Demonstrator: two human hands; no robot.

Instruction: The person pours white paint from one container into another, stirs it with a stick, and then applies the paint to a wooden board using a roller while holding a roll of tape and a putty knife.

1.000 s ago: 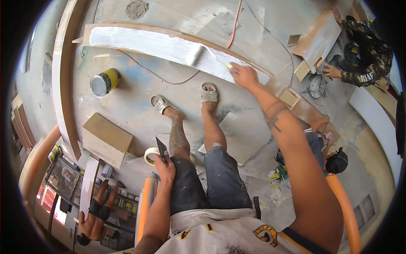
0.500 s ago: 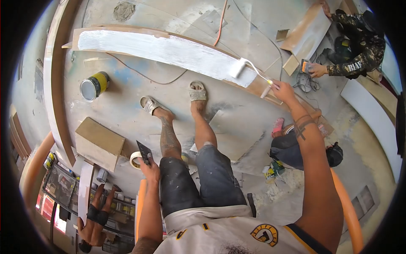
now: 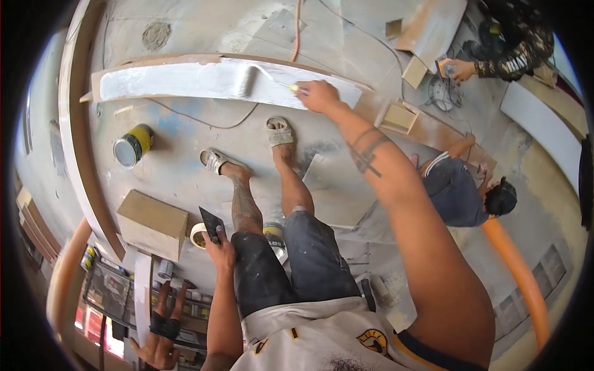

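Note:
My right hand is closed around the handle of a paint roller. The roller's sleeve rests on a long, slightly curved board coated with wet-looking white paint; bare brown shows along its edge. Lower in the view, my left hand grips a black flat spreader, its blade pointing up and left. A roll of masking tape sits against that hand, seemingly held along with the spreader; its contact with the fingers is partly hidden.
A paint can stands left of my feet, near a box-shaped wooden piece. Another can is by my legs. A co-worker in camouflage sleeves holds an orange sander; another person crouches at right. Cords cross the floor.
My right hand has moved the roller left along the board, and white paint now spreads near its right end. The crouching person has shifted. My left hand keeps its hold.

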